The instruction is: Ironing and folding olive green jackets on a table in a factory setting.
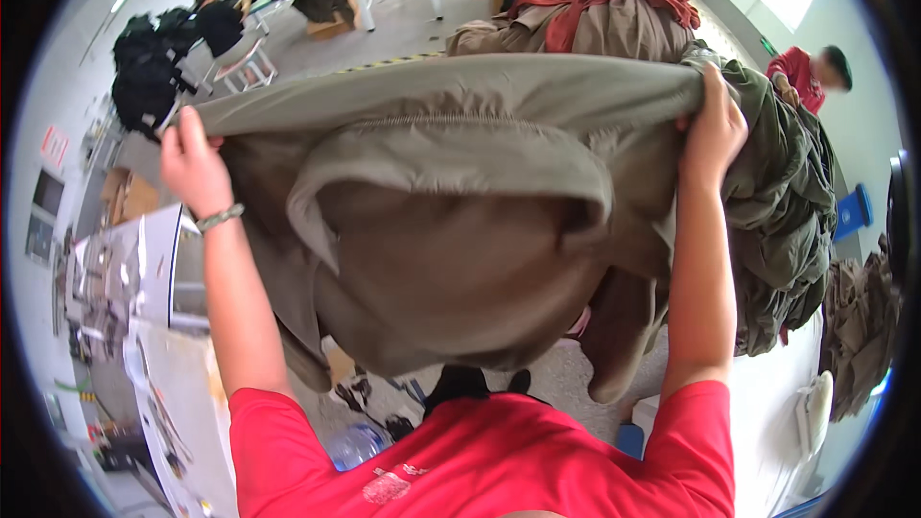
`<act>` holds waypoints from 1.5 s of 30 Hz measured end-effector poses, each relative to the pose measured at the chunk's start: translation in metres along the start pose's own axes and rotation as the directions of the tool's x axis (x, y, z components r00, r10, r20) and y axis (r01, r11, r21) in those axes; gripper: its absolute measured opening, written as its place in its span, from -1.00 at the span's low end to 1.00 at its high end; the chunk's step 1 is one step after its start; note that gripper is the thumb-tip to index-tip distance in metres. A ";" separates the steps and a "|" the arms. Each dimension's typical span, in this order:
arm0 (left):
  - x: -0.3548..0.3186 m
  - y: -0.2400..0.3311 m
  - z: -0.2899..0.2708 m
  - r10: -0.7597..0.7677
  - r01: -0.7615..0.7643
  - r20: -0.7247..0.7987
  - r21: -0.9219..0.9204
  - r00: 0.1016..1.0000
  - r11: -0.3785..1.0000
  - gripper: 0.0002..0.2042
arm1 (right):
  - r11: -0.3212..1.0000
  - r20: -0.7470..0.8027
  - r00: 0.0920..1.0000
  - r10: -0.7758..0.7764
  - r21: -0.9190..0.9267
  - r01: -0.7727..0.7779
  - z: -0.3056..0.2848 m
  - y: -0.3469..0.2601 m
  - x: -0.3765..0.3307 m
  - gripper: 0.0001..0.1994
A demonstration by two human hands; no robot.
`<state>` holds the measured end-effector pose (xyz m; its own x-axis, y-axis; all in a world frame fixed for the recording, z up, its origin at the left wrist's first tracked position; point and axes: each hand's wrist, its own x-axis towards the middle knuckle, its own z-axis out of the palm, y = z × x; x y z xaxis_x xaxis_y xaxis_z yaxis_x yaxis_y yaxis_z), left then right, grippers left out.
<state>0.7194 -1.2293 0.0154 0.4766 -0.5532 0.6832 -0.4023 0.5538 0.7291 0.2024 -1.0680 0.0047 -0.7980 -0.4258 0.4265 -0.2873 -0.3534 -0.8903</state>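
- Across the middle of the view, a large olive-brown garment [451,269] hung in the air between the two raised hands, its top edge stretched nearly straight; a curved band drooped below a gathered seam, sleeve-like parts dangled at both sides, and its lower part was blurred.
- Below it spread the wearer's red shirt [499,460], with a pale print on the chest.
- Just beyond the right hand rose a heap of green garments [782,221].
- Past the garment's top edge lay a grey-brown heap [614,24], with red cloth draped over it.
- At the garment's upper right corner, the right hand [713,129] had its fingers closed on the cloth, some of them hidden.
- At the upper left corner, the left hand [197,163] gripped likewise, fingers bent tight around the edge.
- Near the floor, left of the shirt, stood a clear bluish bottle [357,447].
- Around the left wrist sat a narrow patterned band [220,218].
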 end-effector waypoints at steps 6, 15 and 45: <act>-0.012 -0.186 0.194 -0.318 0.297 0.345 0.114 0.883 0.948 -0.47 | 0.944 0.171 0.929 0.329 -0.062 -0.323 0.081 0.136 0.072 -0.60; -0.189 -0.291 0.233 0.168 -0.601 0.687 0.459 0.707 0.654 -0.31 | 0.575 -0.046 0.979 0.199 -0.803 -0.154 -0.152 0.201 -0.181 -0.65; -0.175 -0.281 0.465 -0.167 -0.108 0.933 0.211 0.318 0.972 -0.48 | 0.447 0.648 0.727 0.227 -0.733 0.513 -0.131 0.133 -0.325 -0.71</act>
<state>0.3859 -1.5773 -0.2894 -0.5106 -0.8493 0.1342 -0.6069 0.4665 0.6434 0.3540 -0.8676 -0.2736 -0.3024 -0.9294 0.2114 -0.9260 0.2339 -0.2963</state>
